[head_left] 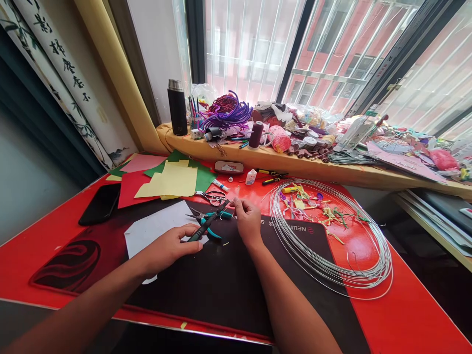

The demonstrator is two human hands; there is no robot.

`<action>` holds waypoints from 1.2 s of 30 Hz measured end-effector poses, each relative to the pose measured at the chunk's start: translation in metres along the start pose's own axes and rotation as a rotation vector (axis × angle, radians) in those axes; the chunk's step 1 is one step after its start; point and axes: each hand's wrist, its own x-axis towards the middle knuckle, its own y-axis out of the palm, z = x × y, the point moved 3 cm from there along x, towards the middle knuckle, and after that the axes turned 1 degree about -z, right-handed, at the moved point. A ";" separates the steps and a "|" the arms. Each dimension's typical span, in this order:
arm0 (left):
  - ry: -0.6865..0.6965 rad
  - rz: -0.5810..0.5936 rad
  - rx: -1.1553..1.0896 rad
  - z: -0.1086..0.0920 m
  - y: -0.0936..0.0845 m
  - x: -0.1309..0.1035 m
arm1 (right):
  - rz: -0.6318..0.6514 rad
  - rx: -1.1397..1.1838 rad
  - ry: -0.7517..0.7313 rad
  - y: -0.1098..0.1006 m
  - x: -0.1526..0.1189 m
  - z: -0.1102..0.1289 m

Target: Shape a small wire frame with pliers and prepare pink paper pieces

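My left hand (pixel 173 248) is wrapped round a long black tool (pixel 204 227), which slants up to the right. Near its tip, my right hand (pixel 248 221) is closed in a pinch; whatever lies between the fingertips is too small to make out. Teal-handled pliers (pixel 214 233) lie just beyond the black tool on the dark mat (pixel 214 290). White paper (pixel 147 231) lies partly under my left hand and forearm. Behind the tool are silver scissors (pixel 214 197).
A large wire coil (pixel 383 255) rests at the right around colourful scraps (pixel 332 216). Coloured paper (pixel 177 179) and a black phone (pixel 100 204) are at the left. A black bottle (pixel 177 110) and purple cord (pixel 230 115) stand on the cluttered sill.
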 end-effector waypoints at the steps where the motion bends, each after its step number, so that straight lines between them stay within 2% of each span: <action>1: -0.003 -0.005 0.003 0.000 0.000 0.000 | 0.010 -0.010 -0.012 0.001 -0.001 0.000; 5: -0.039 -0.054 -0.008 0.003 -0.003 0.000 | 0.038 -0.002 -0.032 0.004 -0.004 0.000; 11: -0.068 -0.032 0.014 0.009 -0.001 0.001 | 0.052 -0.006 -0.018 0.006 -0.005 0.001; 15: -0.070 -0.062 -0.117 0.011 0.001 0.004 | 0.054 -0.033 -0.024 0.006 -0.005 0.000; 17: -0.088 -0.031 -0.189 0.010 0.002 0.006 | 0.068 -0.057 -0.039 0.007 -0.006 -0.001; 22: -0.122 0.148 -0.280 0.005 0.005 0.010 | 0.103 -0.096 -0.057 0.008 -0.006 -0.002; 26: -0.172 0.125 -0.388 0.004 0.009 0.013 | 0.132 -0.107 -0.041 0.007 -0.005 -0.002; 31: -0.158 0.083 -0.229 0.005 0.013 0.020 | 0.149 -0.104 -0.035 0.007 -0.004 -0.004; 36: -0.121 0.075 -0.096 0.009 0.005 0.029 | 0.180 -0.102 -0.036 0.006 -0.003 -0.004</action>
